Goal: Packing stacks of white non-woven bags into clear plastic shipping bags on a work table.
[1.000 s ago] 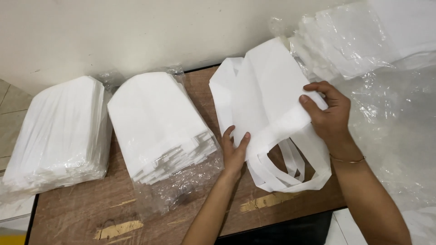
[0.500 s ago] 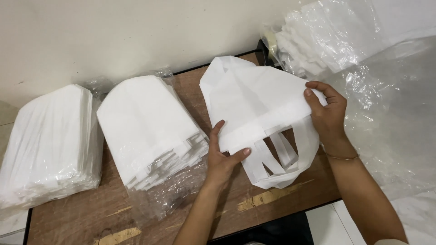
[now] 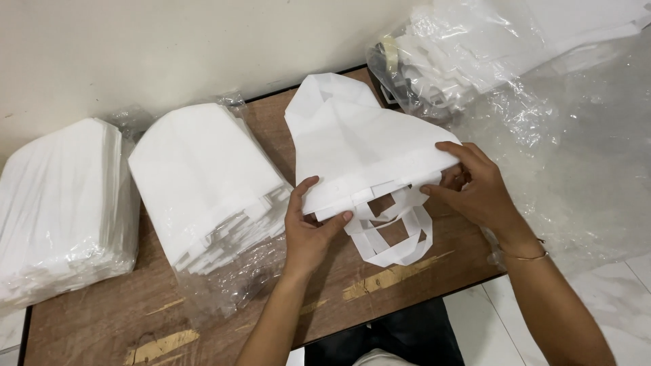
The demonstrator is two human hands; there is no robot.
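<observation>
Both hands point(image 3: 308, 227) point(image 3: 475, 186) (thumbs up) on bag point(image 3: 359, 146)

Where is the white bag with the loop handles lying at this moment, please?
In the head view, the white bag lies flat on the wooden table, right of centre, beside the middle stack of bags, its lower edge pinched by the left hand and right hand.

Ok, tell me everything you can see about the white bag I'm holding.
The white bag looks like thin non-woven fabric, flat and creased, with a rounded far end and two strap handles hanging toward you. It lies on the brown table. Your left hand and right hand pinch its near edge.
</observation>
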